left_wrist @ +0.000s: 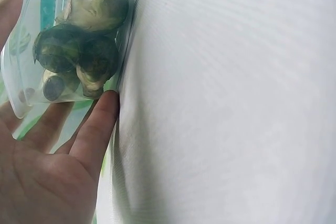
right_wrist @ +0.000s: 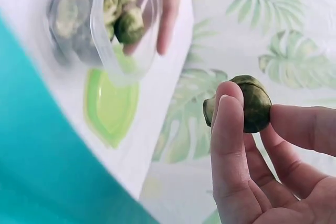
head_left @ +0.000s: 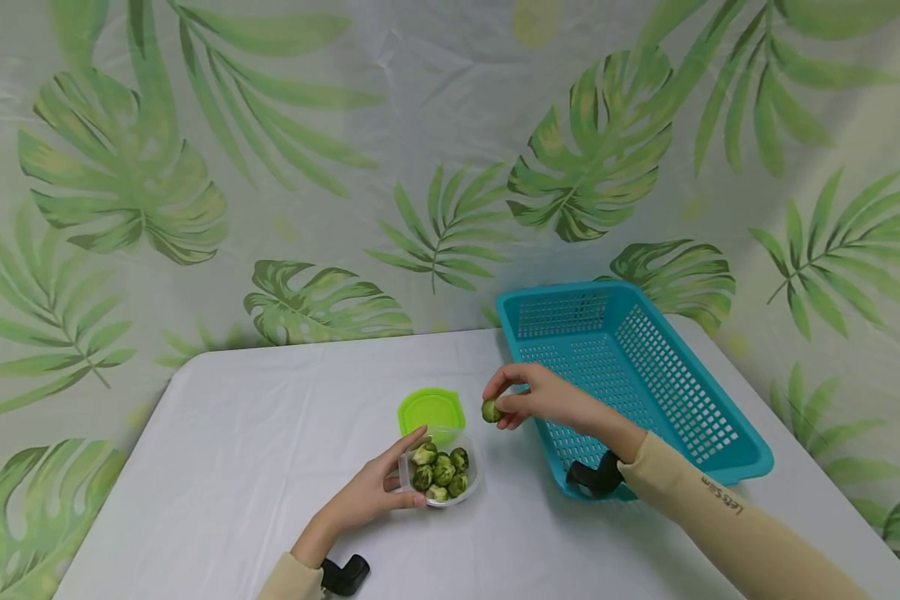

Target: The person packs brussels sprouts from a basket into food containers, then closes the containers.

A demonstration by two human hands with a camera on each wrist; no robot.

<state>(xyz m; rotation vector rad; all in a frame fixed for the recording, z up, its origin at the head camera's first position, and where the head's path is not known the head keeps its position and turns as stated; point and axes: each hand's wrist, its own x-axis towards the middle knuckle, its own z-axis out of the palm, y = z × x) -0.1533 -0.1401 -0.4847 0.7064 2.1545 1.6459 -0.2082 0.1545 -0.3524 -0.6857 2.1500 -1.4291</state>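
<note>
In the head view, my right hand (head_left: 521, 396) pinches a single Brussels sprout (head_left: 491, 410) between thumb and fingers, above the table by the blue basket's near left side. The right wrist view shows this sprout (right_wrist: 255, 103) close up, round and green with a pale cut stem end. A clear plastic container (head_left: 474, 483) with several Brussels sprouts (head_left: 442, 473) in it stands on the table. My left hand (head_left: 375, 492) holds it from the left, thumb at the near side and fingers round the far side. Through its wall the left wrist view shows more sprouts (left_wrist: 58, 48).
A bright green lid (head_left: 429, 408) lies on the white table (head_left: 270, 433) just beyond the container. To the right stands a large blue plastic basket (head_left: 750, 454) with perforated walls, partly under my right forearm. Behind the table hangs a leaf-patterned curtain (head_left: 450, 125).
</note>
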